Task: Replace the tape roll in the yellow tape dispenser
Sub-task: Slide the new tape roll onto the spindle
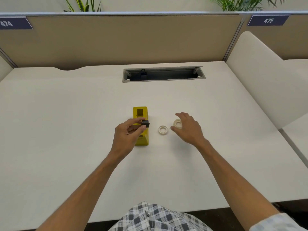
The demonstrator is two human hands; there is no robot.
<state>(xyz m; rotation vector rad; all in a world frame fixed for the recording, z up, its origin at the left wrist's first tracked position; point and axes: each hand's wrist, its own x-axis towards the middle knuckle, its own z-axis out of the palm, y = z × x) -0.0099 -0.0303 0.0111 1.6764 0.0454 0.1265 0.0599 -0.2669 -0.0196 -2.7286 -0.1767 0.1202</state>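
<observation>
Yellow tape dispenser [140, 114] stood on the white desk [66, 122], long axis running away from the person, its roll bay open at the top. Left hand [127, 135] hovered over the dispenser's near half, thumb and forefinger pinched on a small dark spool hub [145, 123], held just above the dispenser's right edge. One pale tape roll [163, 130] lay flat on the desk just right of the dispenser, touched by neither hand. A second pale tape roll [177, 123], tilted up on edge, sat inside the curl of the right hand [186, 129]; fingers spread loosely around it, firm grasp or not could not be told. Recessed cable tray [164, 74] lay farther back.
</observation>
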